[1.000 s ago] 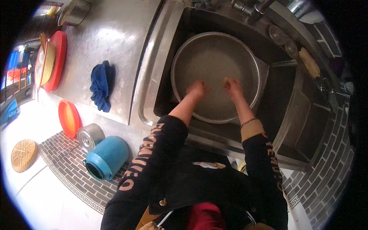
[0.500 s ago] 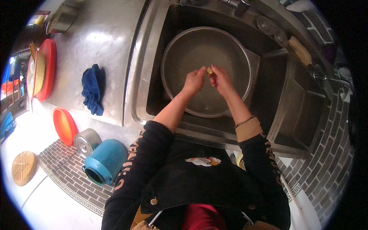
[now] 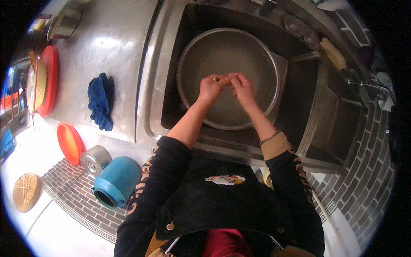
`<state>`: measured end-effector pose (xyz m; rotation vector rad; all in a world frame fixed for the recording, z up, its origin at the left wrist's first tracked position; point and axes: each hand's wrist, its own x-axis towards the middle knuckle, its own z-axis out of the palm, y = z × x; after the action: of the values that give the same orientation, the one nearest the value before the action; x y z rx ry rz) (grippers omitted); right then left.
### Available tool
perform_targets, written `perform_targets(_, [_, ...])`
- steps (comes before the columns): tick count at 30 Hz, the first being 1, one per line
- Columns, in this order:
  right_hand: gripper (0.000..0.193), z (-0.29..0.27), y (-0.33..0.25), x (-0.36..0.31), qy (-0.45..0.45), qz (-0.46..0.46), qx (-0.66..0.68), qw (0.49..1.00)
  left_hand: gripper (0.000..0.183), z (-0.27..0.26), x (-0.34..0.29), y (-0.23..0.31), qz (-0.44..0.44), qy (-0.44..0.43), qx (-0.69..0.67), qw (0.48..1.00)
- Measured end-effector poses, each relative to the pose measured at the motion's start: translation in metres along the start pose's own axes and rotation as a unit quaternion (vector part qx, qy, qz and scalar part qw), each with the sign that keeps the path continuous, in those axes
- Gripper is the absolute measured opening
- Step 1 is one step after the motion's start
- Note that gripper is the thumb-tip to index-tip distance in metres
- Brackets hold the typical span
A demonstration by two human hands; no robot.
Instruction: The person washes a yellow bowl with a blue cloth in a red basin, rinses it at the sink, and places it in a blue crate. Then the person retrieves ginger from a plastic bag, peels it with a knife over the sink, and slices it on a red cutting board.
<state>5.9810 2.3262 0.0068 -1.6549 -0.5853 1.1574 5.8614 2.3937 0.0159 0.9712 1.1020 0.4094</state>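
Both hands meet over a large round metal basin (image 3: 185, 100) holding greyish, cloudy water. My left hand (image 3: 210, 89) is closed, with a small yellow piece (image 3: 215, 79) showing at its curled fingers; its kind is too small to make out. My right hand (image 3: 242, 88) is pinched, its fingertips touching those of my left hand. Whatever lies between the right fingertips is hidden. The basin sits inside a deep metal sink (image 3: 170, 109).
Left of the sink, a metal counter (image 3: 124, 77) bears a crumpled blue cloth (image 3: 100, 102), a red tray (image 3: 50, 81) and a metal pot (image 3: 64, 22). An orange basin (image 3: 69, 143) and a blue can (image 3: 116, 180) are lower left. A faucet (image 3: 372, 87) stands right.
The yellow piece showed at my right fingers before and now shows at my left hand. My hands have come together, fingertips touching, and shifted slightly left.
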Motion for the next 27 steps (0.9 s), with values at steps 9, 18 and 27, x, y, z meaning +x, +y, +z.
perform_targets(9, [0.025,-0.037,0.065,0.034,0.018,0.052,-0.365,0.929,0.042,-0.017,0.035,-0.066,-0.010,0.116,0.346,0.931])
perform_targets(18, [0.028,-0.006,0.075,0.018,-0.048,0.052,-0.255,0.964,0.034,-0.010,0.054,-0.091,-0.057,-0.047,0.351,0.934])
perform_targets(27, [0.015,-0.016,-0.010,-0.008,-0.125,0.041,-0.083,0.988,0.049,0.000,-0.007,0.002,-0.112,-0.146,-0.016,0.983])
